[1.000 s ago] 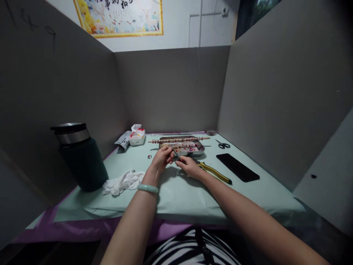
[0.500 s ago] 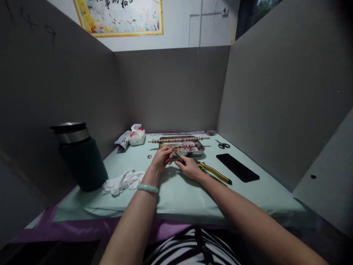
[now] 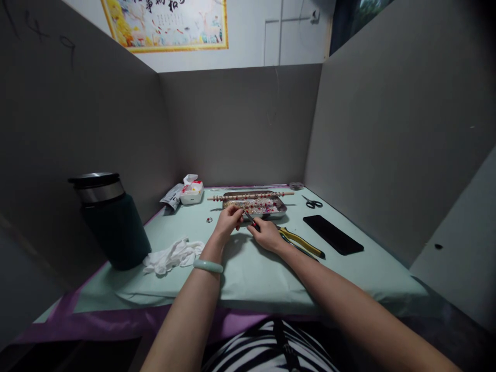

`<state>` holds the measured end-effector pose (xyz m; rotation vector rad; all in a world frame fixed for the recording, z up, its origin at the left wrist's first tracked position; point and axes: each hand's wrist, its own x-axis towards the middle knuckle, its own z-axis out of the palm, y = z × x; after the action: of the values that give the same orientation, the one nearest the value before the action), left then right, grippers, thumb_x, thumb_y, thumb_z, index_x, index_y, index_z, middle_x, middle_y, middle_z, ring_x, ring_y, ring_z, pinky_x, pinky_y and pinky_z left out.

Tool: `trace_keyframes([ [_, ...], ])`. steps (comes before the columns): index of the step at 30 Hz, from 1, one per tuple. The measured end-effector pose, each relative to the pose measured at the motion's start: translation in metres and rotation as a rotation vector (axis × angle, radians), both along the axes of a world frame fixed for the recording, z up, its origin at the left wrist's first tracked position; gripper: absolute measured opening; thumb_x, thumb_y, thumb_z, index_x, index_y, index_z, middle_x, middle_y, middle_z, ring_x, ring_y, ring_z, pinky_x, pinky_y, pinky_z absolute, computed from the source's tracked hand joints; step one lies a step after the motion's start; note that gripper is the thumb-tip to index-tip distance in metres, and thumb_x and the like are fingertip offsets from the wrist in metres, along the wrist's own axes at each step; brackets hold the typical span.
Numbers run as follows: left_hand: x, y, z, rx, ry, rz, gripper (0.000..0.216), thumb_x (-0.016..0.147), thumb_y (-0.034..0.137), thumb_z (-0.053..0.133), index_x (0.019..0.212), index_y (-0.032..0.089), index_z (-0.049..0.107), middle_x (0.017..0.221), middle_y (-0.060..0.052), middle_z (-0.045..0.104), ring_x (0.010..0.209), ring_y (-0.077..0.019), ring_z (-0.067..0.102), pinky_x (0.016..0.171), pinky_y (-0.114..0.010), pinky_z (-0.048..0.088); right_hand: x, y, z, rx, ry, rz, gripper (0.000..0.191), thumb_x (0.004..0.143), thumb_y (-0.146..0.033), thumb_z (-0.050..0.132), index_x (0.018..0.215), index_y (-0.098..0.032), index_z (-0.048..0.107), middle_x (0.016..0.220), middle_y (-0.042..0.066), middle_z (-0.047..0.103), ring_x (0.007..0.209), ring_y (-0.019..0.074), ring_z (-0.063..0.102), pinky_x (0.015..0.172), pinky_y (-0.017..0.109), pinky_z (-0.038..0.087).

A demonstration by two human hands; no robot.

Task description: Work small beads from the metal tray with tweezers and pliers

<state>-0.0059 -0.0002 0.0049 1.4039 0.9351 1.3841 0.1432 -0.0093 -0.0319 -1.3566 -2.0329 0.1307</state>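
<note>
My left hand is pinched at the near edge of a metal tray full of small beads; what its fingertips hold is too small to make out. My right hand is closed round a thin dark tool whose tip points up towards the left fingertips. A wooden stick strung with beads lies across the tray's far rim. Yellow-handled pliers lie just right of my right hand. A pale green bangle sits on my left wrist.
A dark insulated jug stands at the left, with a crumpled white cloth beside it. A tissue pack lies at the back left. Small scissors and a black phone lie on the right. Grey partition walls close in three sides.
Both hands have stayed in place at the tray's near edge, with only slight finger shifts. The view has barely moved.
</note>
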Motion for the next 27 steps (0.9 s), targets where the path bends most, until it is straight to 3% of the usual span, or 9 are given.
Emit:
trace_keyframes([
  [9, 0.003, 0.006, -0.003, 0.018, 0.086, 0.054, 0.020, 0.076, 0.033, 0.052, 0.066, 0.018, 0.042, 0.043, 0.009, 0.036, 0.030, -0.0034, 0.029, 0.031, -0.017, 0.022, -0.002, -0.001, 0.001, -0.027, 0.045, 0.051, 0.024, 0.083, -0.039, 0.048, 0.076, -0.017, 0.056, 0.063, 0.001, 0.056, 0.060, 0.0131, 0.047, 0.057, 0.024, 0.025],
  [16, -0.005, -0.003, 0.004, -0.072, -0.122, -0.235, 0.029, 0.070, 0.038, 0.064, 0.074, 0.019, 0.042, 0.042, 0.012, 0.027, 0.033, -0.0025, 0.021, 0.033, -0.016, 0.020, 0.006, -0.004, 0.013, -0.262, 0.278, 0.423, 0.024, 0.081, -0.038, 0.048, 0.073, -0.016, 0.051, 0.063, -0.003, 0.046, 0.059, 0.0096, 0.037, 0.056, 0.023, 0.028],
  [18, -0.005, -0.004, 0.004, -0.088, -0.161, -0.261, 0.031, 0.070, 0.039, 0.065, 0.076, 0.019, 0.043, 0.043, 0.012, 0.028, 0.033, -0.0024, 0.022, 0.034, -0.016, 0.022, 0.006, -0.004, 0.014, -0.328, 0.347, 0.469, 0.024, 0.081, -0.038, 0.047, 0.075, -0.015, 0.052, 0.063, -0.003, 0.046, 0.058, 0.0091, 0.037, 0.056, 0.023, 0.029],
  [27, -0.002, 0.002, -0.001, -0.019, -0.150, -0.110, 0.030, 0.069, 0.040, 0.066, 0.076, 0.014, 0.051, 0.054, 0.004, 0.051, 0.036, -0.0023, 0.033, 0.035, -0.018, 0.031, 0.001, 0.001, 0.010, -0.188, 0.247, 0.203, 0.028, 0.079, -0.043, 0.049, 0.077, -0.016, 0.057, 0.066, -0.001, 0.053, 0.060, 0.0117, 0.043, 0.057, 0.024, 0.028],
])
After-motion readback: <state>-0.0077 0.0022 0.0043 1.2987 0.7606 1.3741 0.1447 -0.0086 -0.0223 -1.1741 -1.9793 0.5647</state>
